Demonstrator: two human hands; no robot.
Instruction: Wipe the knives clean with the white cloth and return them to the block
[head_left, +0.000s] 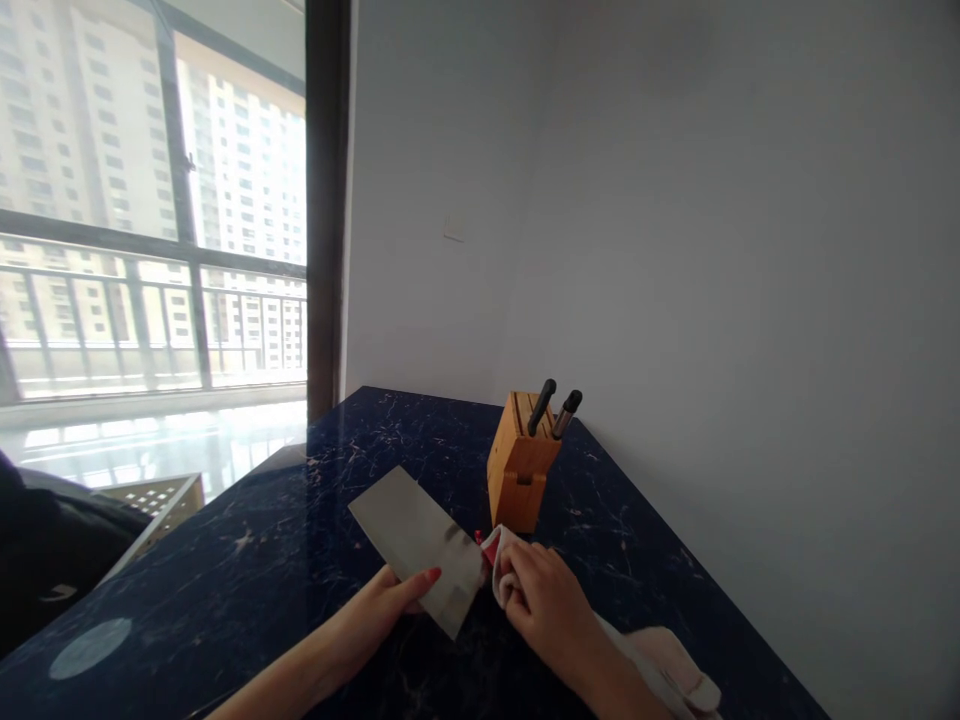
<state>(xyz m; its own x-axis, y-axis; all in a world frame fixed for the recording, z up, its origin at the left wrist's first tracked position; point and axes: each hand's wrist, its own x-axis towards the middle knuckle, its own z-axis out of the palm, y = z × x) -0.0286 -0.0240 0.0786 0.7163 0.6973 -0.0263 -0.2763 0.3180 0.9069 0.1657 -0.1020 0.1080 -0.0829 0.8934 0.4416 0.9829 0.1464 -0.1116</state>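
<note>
A broad cleaver (409, 530) is held above the dark table, its flat rectangular blade tilted toward the upper left. My left hand (397, 597) grips the blade's lower edge, the thumb on top and the other fingers mostly hidden beneath. My right hand (546, 600) is closed on a white and red cloth (496, 562) at the right end of the blade. If a handle lies there, cloth and fingers hide it. Just beyond my right hand stands a wooden knife block (517, 475) with two dark-handled knives (541, 407) in its slots.
The dark blue marbled table (285, 600) runs back to a grey wall (675, 250). More pale cloth (667, 660) lies by my right forearm. A pale round patch (91, 648) marks the table's left side. A chair (169, 515) with dark fabric stands left, near a large window (150, 200).
</note>
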